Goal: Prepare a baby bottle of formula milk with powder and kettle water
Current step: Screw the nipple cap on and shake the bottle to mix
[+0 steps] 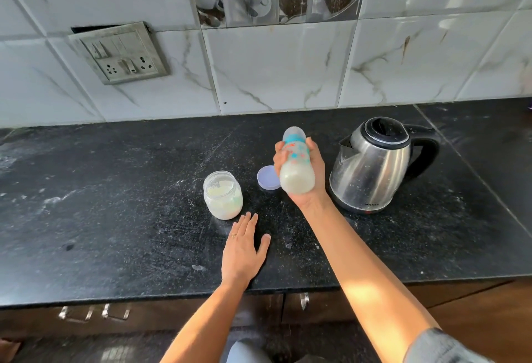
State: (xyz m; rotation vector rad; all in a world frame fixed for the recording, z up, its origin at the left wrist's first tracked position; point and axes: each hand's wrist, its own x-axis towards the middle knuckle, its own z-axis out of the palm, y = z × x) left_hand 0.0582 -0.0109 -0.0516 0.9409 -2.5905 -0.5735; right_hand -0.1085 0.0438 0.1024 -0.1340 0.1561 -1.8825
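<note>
My right hand [309, 178] grips a baby bottle [296, 172] above the black counter [115, 190], tilted with its capped top pointing away from me. Milky liquid fills the bottle's lower end. An open glass jar of white powder [223, 195] stands on the counter to the left. Its lilac lid [267, 177] lies flat behind the bottle. A steel electric kettle [374, 165] with a black lid and handle stands just right of my right hand. My left hand [243, 250] rests flat on the counter, fingers straight, just in front of the jar.
A tiled wall runs behind the counter, with a switch and socket plate [121, 53] at the upper left. The counter's front edge lies near me, with dark cabinet doors and metal handles [93, 312] below. Powder specks dust the counter.
</note>
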